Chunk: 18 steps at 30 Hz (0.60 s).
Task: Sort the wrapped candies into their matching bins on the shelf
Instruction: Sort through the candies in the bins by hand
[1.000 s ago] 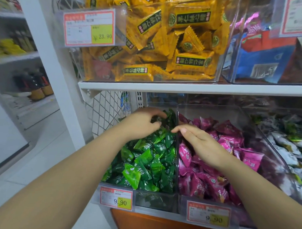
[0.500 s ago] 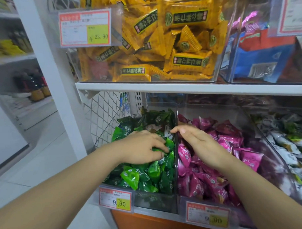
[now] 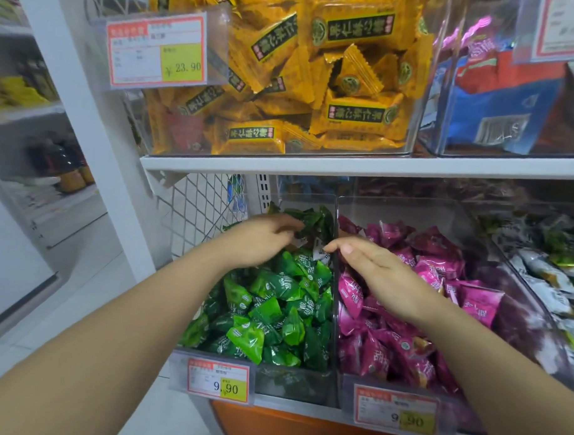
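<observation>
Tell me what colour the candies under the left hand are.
Green candies; head view shows them best.

glossy crinkled green plastic candy wrappers [image 3: 269, 301] | glossy magenta plastic candy wrappers [image 3: 405, 345] | smooth clear hard-plastic bins [image 3: 393, 211] | matt white metal wire mesh [image 3: 198, 207] | paper price labels [image 3: 220, 379]

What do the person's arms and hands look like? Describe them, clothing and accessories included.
Both arms are bare: the left forearm and right forearm show no sleeve in frame. The left hand and right hand wear no gloves, and no ring, watch or bracelet is visible. One right-hand nail looks short and unpainted.
</observation>
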Tool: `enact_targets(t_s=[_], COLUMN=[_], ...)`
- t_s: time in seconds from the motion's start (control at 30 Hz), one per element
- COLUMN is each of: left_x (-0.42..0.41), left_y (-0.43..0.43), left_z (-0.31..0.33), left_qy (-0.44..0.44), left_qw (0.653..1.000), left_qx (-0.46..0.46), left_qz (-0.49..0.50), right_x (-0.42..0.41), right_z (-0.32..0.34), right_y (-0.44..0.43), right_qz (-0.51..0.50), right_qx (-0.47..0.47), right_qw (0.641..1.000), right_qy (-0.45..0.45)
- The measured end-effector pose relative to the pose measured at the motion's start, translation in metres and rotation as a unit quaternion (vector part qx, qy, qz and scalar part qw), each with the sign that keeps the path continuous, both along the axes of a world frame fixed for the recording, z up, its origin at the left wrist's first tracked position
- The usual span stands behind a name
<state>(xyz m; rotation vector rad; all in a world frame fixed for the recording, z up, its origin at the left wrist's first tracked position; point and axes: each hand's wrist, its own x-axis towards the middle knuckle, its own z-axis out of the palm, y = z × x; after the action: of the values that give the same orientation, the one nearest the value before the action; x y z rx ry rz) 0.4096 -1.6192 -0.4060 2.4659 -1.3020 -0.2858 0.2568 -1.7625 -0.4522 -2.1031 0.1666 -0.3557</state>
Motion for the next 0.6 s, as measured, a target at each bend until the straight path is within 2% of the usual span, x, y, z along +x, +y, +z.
enact_targets(t_s=[0.1,0.23,0.4,0.6], left_x=[0.011,0.015,0.028,0.016], left_y=[-0.011,-0.023,-0.022,-0.025], left_z=[-0.007,-0.011,-0.014,0.005], left_qy=[-0.051,-0.062,-0.013,-0.043], left_qw=[0.997,0.992,0.999,0.988], left_qx=[0.061,0.105,0.01,-0.123], left_qz=[0.016,0.033,0.045,0.084], right_x=[0.001,0.002,0.001,0.002], right_z=[-0.001,-0.002,-0.002,-0.002], right_y=[-0.002,-0.004,-0.004,-0.003], right_qz=[0.004,0.005,0.003,0.001], right_qx=[0.002,0.005,0.005,0.0], right_qw=[1.0,1.0,1.0,1.0], right_qy=[0.001,0.004,0.004,-0.001])
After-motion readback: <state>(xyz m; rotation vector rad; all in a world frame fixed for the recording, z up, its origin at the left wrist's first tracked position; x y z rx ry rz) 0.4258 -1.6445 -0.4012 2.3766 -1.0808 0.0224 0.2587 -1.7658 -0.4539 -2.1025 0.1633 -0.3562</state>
